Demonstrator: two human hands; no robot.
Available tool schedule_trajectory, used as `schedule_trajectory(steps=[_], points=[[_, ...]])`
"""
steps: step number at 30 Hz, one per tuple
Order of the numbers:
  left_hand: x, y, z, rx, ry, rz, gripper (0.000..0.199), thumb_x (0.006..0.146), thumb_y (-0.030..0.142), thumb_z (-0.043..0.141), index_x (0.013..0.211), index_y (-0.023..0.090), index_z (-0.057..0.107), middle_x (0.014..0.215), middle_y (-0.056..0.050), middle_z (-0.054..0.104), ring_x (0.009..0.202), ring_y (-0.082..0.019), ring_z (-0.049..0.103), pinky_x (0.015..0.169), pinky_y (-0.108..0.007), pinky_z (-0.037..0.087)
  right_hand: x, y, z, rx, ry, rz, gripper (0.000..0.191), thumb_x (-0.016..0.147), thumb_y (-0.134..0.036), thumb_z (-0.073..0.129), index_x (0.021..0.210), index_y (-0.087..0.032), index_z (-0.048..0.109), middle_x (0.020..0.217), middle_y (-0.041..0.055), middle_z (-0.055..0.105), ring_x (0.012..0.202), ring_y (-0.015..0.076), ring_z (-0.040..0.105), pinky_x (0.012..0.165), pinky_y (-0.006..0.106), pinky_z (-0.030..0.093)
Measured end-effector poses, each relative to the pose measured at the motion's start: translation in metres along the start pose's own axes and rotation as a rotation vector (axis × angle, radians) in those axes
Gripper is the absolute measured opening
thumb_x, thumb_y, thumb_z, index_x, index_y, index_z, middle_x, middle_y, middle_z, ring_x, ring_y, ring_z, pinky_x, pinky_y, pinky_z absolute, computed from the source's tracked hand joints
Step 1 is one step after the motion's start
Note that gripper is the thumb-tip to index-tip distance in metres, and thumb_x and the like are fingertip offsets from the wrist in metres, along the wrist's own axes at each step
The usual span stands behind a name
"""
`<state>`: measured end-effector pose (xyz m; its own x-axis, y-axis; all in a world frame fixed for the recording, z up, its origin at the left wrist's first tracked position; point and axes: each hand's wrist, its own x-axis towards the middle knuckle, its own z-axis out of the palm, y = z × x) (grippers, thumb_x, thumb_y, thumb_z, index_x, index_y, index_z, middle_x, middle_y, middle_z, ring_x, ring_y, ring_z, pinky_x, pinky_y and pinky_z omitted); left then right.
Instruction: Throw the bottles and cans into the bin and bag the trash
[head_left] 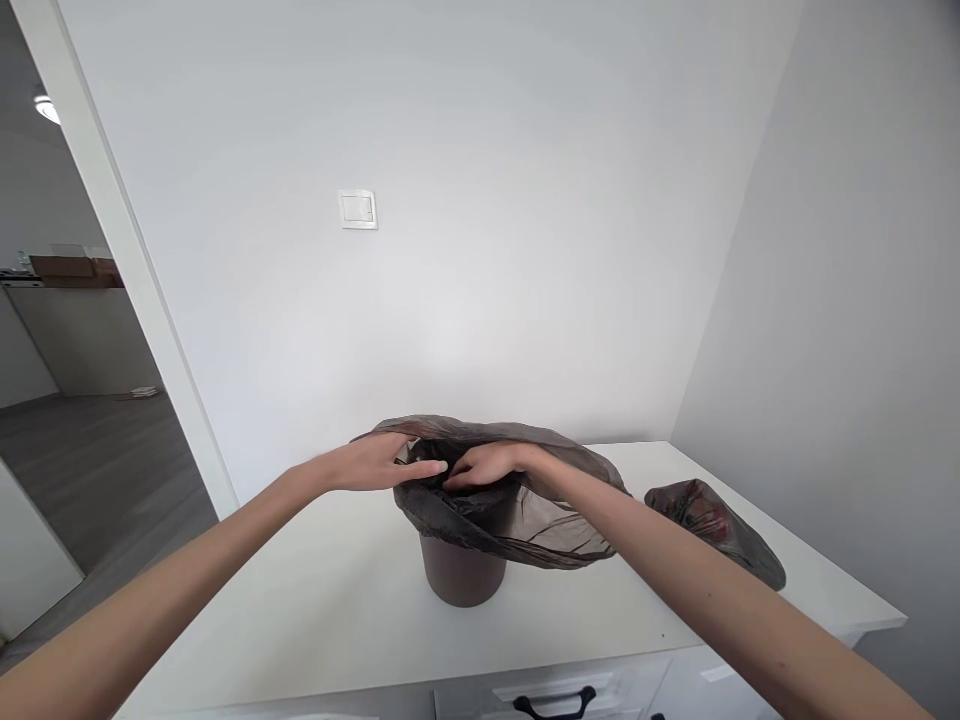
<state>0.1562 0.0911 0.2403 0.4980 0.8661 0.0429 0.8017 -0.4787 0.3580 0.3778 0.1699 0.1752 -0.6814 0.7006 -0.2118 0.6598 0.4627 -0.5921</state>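
Observation:
A dark brown bin (463, 575) stands upright on the white cabinet top, a thin black garbage bag (566, 525) lining its mouth. The bag's wide edge spreads loosely around the rim and sags out to the right. My left hand (379, 463) is at the left of the opening, thumb stretched over it and apart from the fingers, whose tips are partly hidden by the film. Reaching in from the right, my right hand (489, 464) is inside the bag opening. Its fingers bend down against the lining, loosely apart, tips hard to see.
A second dark plastic bag (712, 530) with something reddish inside lies at the right of the cabinet top (337, 620). Below is a drawer with a black handle (555, 703). A wall with a light switch (358, 209) rises behind; a doorway opens at left.

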Motion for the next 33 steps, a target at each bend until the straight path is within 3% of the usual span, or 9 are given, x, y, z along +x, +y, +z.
schedule_trajectory(steps=[6, 10, 12, 17, 20, 23, 27, 30, 33], points=[[0.009, -0.02, -0.003, -0.372, -0.046, -0.098, 0.075, 0.09, 0.078, 0.046, 0.151, 0.035, 0.049, 0.156, -0.004, 0.053, 0.14, -0.029, 0.051, 0.105, -0.034, 0.05, -0.033, 0.012, -0.024, 0.791, 0.009, -0.355, 0.045, 0.093, -0.05, 0.067, 0.128, -0.021, 0.068, 0.136, 0.0089, 0.068, 0.126, 0.0226, 0.065, 0.115, 0.039, 0.047], [0.029, -0.046, 0.019, -0.561, 0.059, -0.171, 0.08, 0.088, 0.083, 0.043, 0.149, 0.031, 0.053, 0.16, -0.009, 0.048, 0.144, -0.028, 0.048, 0.113, -0.036, 0.045, -0.021, 0.04, -0.022, 1.182, 0.529, -0.26, 0.034, 0.098, -0.039, 0.06, 0.125, -0.021, 0.067, 0.142, 0.0084, 0.064, 0.136, 0.0204, 0.058, 0.12, 0.038, 0.042], [0.036, -0.059, 0.035, -0.619, 0.049, -0.243, 0.086, 0.086, 0.087, 0.038, 0.148, 0.028, 0.053, 0.158, -0.013, 0.05, 0.139, -0.029, 0.053, 0.108, -0.036, 0.049, -0.013, 0.056, -0.013, 1.233, 0.675, -0.128, 0.032, 0.1, -0.04, 0.056, 0.125, -0.022, 0.065, 0.145, 0.0084, 0.063, 0.141, 0.0196, 0.052, 0.121, 0.038, 0.04], [0.027, -0.076, 0.066, -0.682, -0.196, -0.147, 0.088, 0.093, 0.082, 0.011, 0.148, 0.027, 0.051, 0.143, -0.013, 0.064, 0.127, -0.026, 0.063, 0.104, -0.041, 0.051, -0.019, 0.089, 0.022, 1.239, 0.424, 0.108, 0.041, 0.101, -0.051, 0.05, 0.109, -0.016, 0.071, 0.123, 0.0169, 0.074, 0.121, 0.0295, 0.067, 0.107, 0.049, 0.052], [0.001, -0.073, 0.076, -0.592, -0.08, -0.196, 0.077, 0.099, 0.074, 0.011, 0.142, 0.029, 0.056, 0.142, -0.009, 0.066, 0.128, -0.025, 0.062, 0.108, -0.041, 0.048, -0.042, 0.099, 0.046, 1.098, 0.381, 0.204, 0.046, 0.098, -0.06, 0.05, 0.106, -0.02, 0.071, 0.12, 0.0131, 0.075, 0.11, 0.0279, 0.071, 0.098, 0.044, 0.057], [-0.03, -0.069, 0.089, -0.399, 0.184, -0.237, 0.065, 0.103, 0.066, 0.017, 0.136, 0.026, 0.057, 0.136, -0.01, 0.067, 0.123, -0.027, 0.063, 0.105, -0.044, 0.05, -0.072, 0.098, 0.07, 0.786, 0.702, 0.196, 0.048, 0.099, -0.064, 0.045, 0.113, -0.023, 0.065, 0.124, 0.011, 0.071, 0.112, 0.0283, 0.068, 0.094, 0.045, 0.057], [-0.06, -0.074, 0.118, -0.134, 0.382, -0.099, 0.047, 0.102, 0.056, 0.045, 0.137, 0.025, 0.049, 0.129, -0.011, 0.066, 0.116, -0.028, 0.064, 0.095, -0.043, 0.055, -0.109, 0.09, 0.106, 0.304, 1.063, -0.078, 0.03, 0.102, -0.047, 0.048, 0.121, -0.025, 0.054, 0.117, 0.0114, 0.065, 0.103, 0.0252, 0.065, 0.086, 0.041, 0.057], [-0.068, -0.087, 0.142, 0.118, 0.386, 0.148, 0.031, 0.1, 0.04, 0.054, 0.126, 0.024, 0.056, 0.119, -0.011, 0.067, 0.107, -0.027, 0.065, 0.09, -0.042, 0.056, -0.122, 0.093, 0.129, -0.101, 0.995, -0.301, 0.027, 0.099, -0.029, 0.054, 0.125, -0.025, 0.053, 0.113, 0.0114, 0.062, 0.098, 0.0246, 0.064, 0.082, 0.04, 0.057], [-0.072, -0.102, 0.165, 0.373, 0.375, 0.322, 0.021, 0.1, 0.02, 0.048, 0.112, 0.025, 0.065, 0.117, -0.011, 0.068, 0.108, -0.028, 0.065, 0.094, -0.046, 0.055, -0.125, 0.105, 0.142, -0.455, 0.723, -0.395, 0.033, 0.095, -0.02, 0.056, 0.128, -0.027, 0.058, 0.116, 0.0117, 0.064, 0.102, 0.0265, 0.065, 0.082, 0.041, 0.057]])
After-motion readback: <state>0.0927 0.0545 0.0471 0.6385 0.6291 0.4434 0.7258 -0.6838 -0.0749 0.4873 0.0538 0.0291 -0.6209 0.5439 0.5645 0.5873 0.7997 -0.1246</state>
